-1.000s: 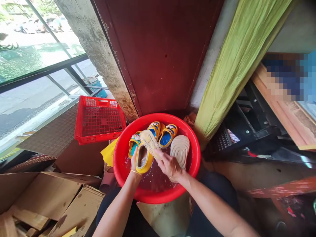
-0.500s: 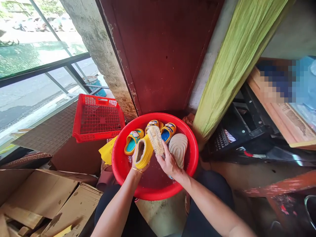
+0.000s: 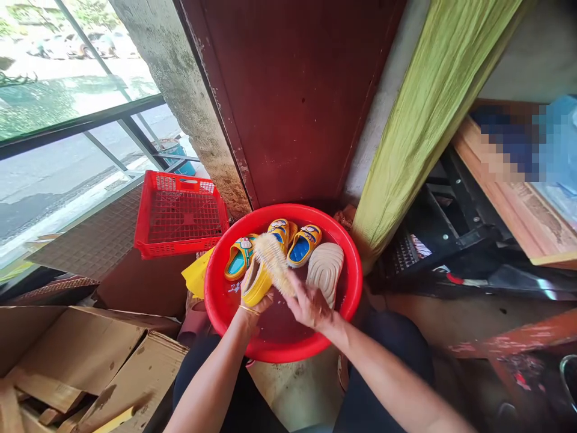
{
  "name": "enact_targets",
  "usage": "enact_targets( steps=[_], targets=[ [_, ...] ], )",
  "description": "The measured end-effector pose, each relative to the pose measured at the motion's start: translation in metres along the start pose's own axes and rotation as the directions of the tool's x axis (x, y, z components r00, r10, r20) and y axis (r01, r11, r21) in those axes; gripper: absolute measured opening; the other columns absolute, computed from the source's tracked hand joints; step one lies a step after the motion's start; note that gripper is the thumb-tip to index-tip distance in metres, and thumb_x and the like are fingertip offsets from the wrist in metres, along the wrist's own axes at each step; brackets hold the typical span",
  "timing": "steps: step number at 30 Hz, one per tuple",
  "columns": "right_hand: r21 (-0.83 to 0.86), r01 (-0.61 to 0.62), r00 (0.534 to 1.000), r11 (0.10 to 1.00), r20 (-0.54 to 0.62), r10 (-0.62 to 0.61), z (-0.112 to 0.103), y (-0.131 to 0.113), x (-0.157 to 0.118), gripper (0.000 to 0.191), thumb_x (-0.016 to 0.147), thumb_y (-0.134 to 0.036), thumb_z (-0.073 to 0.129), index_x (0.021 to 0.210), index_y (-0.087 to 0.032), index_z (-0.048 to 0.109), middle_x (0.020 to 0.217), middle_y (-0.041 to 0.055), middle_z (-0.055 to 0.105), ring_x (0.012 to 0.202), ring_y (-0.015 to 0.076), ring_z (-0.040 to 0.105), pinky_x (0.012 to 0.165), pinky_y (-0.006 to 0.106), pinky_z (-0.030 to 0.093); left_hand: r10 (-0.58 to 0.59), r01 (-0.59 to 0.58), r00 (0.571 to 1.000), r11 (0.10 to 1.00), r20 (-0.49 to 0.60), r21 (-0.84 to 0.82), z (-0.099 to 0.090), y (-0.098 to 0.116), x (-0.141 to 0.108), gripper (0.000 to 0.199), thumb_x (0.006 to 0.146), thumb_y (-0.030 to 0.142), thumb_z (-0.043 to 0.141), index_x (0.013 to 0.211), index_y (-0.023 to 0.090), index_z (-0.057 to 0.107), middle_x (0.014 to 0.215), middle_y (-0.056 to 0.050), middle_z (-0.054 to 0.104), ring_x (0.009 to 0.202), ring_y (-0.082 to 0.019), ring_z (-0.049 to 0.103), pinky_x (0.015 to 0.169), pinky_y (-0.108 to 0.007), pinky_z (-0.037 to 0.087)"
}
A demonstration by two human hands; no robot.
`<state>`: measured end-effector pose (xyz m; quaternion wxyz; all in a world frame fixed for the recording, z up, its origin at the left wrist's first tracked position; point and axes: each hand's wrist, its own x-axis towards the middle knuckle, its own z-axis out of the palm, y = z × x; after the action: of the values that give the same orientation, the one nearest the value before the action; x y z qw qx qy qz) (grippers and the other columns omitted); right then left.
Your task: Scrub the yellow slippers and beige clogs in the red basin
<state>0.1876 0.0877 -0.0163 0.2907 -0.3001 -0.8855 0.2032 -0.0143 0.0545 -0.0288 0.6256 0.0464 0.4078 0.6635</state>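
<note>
My left hand grips a yellow shoe by its lower side, over a red basin with water in it. In my right hand is a pale bristled brush, which overlaps the upper part of the yellow shoe. A yellow clog with a green inside lies at the basin's left. Behind the brush rests another yellow clog, and right of it one with a blue inside. A beige sole faces up at the right.
A red plastic crate stands behind the basin on the left. Cardboard boxes fill the lower left. A dark red door is behind, with a green curtain to its right. A wooden-topped table stands at the right.
The brush has moved left and tilted further, now across the top of the yellow shoe. My right hand has shifted slightly with it. The held shoe has turned a little.
</note>
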Motion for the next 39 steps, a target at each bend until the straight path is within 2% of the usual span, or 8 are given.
enact_targets(
  steps=[2,5,10,15,20,25,29,39],
  targets=[
    [-0.008,-0.006,1.000,1.000,-0.002,0.006,0.001,0.005,-0.002,0.060,0.102,-0.025,0.039,0.160,-0.011,0.033,0.136,0.0211,0.067,0.110,0.0294,0.073,0.090,0.040,0.061,-0.052,0.055,0.997,0.997,0.051,-0.053,-0.002,0.001,-0.001,0.031,0.094,0.047,0.058,0.104,0.021,0.073,0.079,-0.007,0.075,0.053,-0.015,0.064,0.036,-0.018,0.041],
    [-0.032,-0.230,0.967,0.973,-0.122,0.225,-0.009,0.022,0.007,0.058,0.103,-0.026,0.038,0.159,-0.010,0.034,0.130,0.0228,0.069,0.108,0.0306,0.073,0.091,0.042,0.061,-0.167,0.179,0.978,0.979,0.123,-0.095,0.000,0.002,-0.003,0.047,0.091,0.056,0.060,0.118,0.018,0.071,0.093,-0.012,0.078,0.060,-0.019,0.068,0.042,-0.025,0.050],
    [0.104,-0.225,0.934,0.969,-0.260,0.245,-0.024,0.012,0.005,0.063,0.104,-0.031,0.042,0.162,-0.012,0.026,0.149,0.0198,0.056,0.135,0.0289,0.058,0.109,0.043,0.053,0.056,-0.057,0.998,0.981,-0.012,-0.186,0.015,0.003,-0.004,0.059,0.090,0.060,0.059,0.130,0.017,0.067,0.100,-0.011,0.079,0.088,-0.029,0.075,0.077,-0.039,0.063],
    [0.128,0.003,1.000,0.992,0.016,-0.005,-0.029,-0.029,-0.026,0.071,0.102,-0.027,0.044,0.166,-0.020,0.015,0.155,0.0139,0.052,0.135,0.0275,0.058,0.110,0.040,0.052,0.221,-0.239,0.970,0.938,-0.098,-0.250,0.021,0.018,0.006,0.058,0.089,0.059,0.063,0.127,0.016,0.069,0.100,-0.010,0.079,0.096,-0.028,0.075,0.088,-0.040,0.062],
    [-0.089,0.037,0.955,0.995,0.297,-0.008,-0.028,-0.032,-0.036,0.068,0.100,-0.021,0.044,0.165,-0.029,0.026,0.121,0.0115,0.074,0.093,0.0279,0.075,0.082,0.038,0.063,0.236,-0.267,0.953,0.951,-0.190,-0.157,0.022,0.019,0.008,0.056,0.089,0.058,0.065,0.126,0.016,0.070,0.101,-0.010,0.079,0.095,-0.026,0.076,0.089,-0.037,0.061],
    [-0.233,-0.050,0.950,0.971,0.288,0.118,-0.004,-0.017,-0.018,0.069,0.099,-0.021,0.043,0.165,-0.026,0.025,0.108,0.0132,0.075,0.077,0.0277,0.075,0.065,0.036,0.061,0.091,-0.094,0.987,0.995,-0.130,-0.017,0.023,-0.006,0.006,0.057,0.089,0.057,0.068,0.129,0.016,0.067,0.112,-0.013,0.077,0.107,-0.031,0.073,0.092,-0.040,0.061],
    [-0.271,-0.159,0.932,0.949,0.275,0.234,0.010,-0.008,-0.002,0.069,0.098,-0.018,0.042,0.165,-0.023,0.025,0.114,0.0159,0.075,0.080,0.0274,0.075,0.067,0.035,0.060,0.070,-0.065,0.991,0.997,-0.110,0.047,0.023,-0.022,0.006,0.057,0.092,0.052,0.067,0.135,0.016,0.062,0.118,-0.015,0.075,0.109,-0.029,0.073,0.094,-0.039,0.059],
    [0.079,-0.064,0.936,0.995,0.350,0.032,-0.020,-0.030,-0.032,0.064,0.099,-0.024,0.044,0.163,-0.022,0.031,0.115,0.0101,0.077,0.091,0.0257,0.076,0.077,0.034,0.059,0.067,-0.061,0.967,0.998,-0.246,0.035,0.013,0.001,0.007,0.049,0.094,0.054,0.061,0.122,0.014,0.070,0.099,-0.012,0.078,0.093,-0.026,0.076,0.088,-0.036,0.062]
  ],
)
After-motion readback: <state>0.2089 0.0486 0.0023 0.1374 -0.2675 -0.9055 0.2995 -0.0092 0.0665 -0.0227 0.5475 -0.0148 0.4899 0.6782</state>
